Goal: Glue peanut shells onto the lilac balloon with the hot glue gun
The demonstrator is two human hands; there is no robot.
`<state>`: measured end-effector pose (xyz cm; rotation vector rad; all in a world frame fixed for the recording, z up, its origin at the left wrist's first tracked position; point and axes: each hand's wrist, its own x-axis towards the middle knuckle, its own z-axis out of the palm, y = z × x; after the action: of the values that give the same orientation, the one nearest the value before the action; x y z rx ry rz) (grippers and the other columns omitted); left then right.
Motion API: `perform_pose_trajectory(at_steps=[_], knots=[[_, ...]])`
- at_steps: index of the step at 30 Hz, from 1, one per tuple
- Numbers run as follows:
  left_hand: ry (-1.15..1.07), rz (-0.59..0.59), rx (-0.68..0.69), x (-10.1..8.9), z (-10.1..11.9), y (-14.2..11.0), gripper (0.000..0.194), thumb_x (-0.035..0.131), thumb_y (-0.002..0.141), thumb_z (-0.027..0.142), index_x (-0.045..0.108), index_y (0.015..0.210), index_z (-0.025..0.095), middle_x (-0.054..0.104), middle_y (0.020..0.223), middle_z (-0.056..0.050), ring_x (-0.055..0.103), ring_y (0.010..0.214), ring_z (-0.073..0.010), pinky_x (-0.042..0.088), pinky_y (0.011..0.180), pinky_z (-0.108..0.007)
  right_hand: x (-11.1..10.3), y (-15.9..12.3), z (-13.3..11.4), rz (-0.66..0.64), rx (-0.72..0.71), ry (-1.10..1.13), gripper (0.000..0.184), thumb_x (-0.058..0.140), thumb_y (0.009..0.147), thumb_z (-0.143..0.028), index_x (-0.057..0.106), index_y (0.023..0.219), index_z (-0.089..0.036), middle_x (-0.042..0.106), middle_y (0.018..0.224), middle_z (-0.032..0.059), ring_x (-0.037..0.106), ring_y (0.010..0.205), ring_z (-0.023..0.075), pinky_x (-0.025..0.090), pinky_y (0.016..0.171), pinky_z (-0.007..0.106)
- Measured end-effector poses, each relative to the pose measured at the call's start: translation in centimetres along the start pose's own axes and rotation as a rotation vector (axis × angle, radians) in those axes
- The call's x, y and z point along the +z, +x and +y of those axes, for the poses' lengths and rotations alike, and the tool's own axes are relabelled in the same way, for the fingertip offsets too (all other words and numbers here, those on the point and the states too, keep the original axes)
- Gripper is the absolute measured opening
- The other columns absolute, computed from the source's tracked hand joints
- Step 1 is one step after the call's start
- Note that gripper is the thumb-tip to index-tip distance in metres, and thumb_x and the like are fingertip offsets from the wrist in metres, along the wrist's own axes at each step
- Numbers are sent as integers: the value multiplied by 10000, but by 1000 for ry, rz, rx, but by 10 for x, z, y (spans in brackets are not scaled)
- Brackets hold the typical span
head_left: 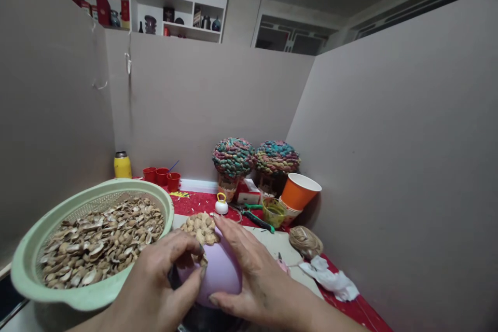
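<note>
A smooth, round lilac ball that looks like a balloon stands low in front of me. Tan nut shells cover the top of it in a tight cluster. My right hand is wrapped around the ball's right side, fingers on top and thumb at the lower front. Between the thumb and forefinger of my left hand a small nut shell is pinched against the front of the ball, below the cluster. The dark support under the ball is mostly hidden. At left, a pale green colander holds many loose shells.
Behind are red cups, a yellow bottle, and two shell-covered balls on stands. Green-handled pliers, a yellow-green cup, an orange paper bucket, twine and white tissue lie right. Partitions enclose the table.
</note>
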<state>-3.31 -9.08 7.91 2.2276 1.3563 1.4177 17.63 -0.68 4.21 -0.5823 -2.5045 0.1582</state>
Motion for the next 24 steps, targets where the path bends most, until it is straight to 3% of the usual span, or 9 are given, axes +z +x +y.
perform_pose_trajectory(at_steps=[3,10,17,21,24], knots=[[124,-34,86,4,1,2,168,557,790,46,576,830,208,640,745,18,606,652,-134,473,601,-240,0,-1,0,-2,3,6,1271,860,653,-384,-47,1542,-344,277,1576,129,310,1406,365,340,1092,608],[293,-131,115,8,5,7,151,493,853,69,528,833,214,640,787,-32,612,739,-198,460,614,-291,4,-6,2,20,-27,15,1245,837,672,-382,-44,1549,-311,249,1581,140,276,1418,369,315,1109,599],[329,-208,118,11,5,7,125,490,866,90,537,857,206,657,841,-63,626,805,-231,481,674,-332,1,-5,-1,-6,-7,22,1297,862,629,-297,-56,1544,-316,247,1582,136,258,1427,357,297,1122,596],[318,-201,115,14,2,6,156,489,873,92,538,964,210,664,893,-66,624,827,-230,490,713,-345,2,-6,-1,-9,11,25,1309,883,620,-339,-47,1542,-327,259,1576,141,273,1417,366,321,1102,614],[308,-190,118,15,-1,6,138,505,861,85,514,920,210,653,860,-55,620,812,-226,491,707,-345,4,-7,1,4,-4,28,1295,875,634,-369,-46,1544,-325,259,1576,137,272,1418,360,319,1108,599]])
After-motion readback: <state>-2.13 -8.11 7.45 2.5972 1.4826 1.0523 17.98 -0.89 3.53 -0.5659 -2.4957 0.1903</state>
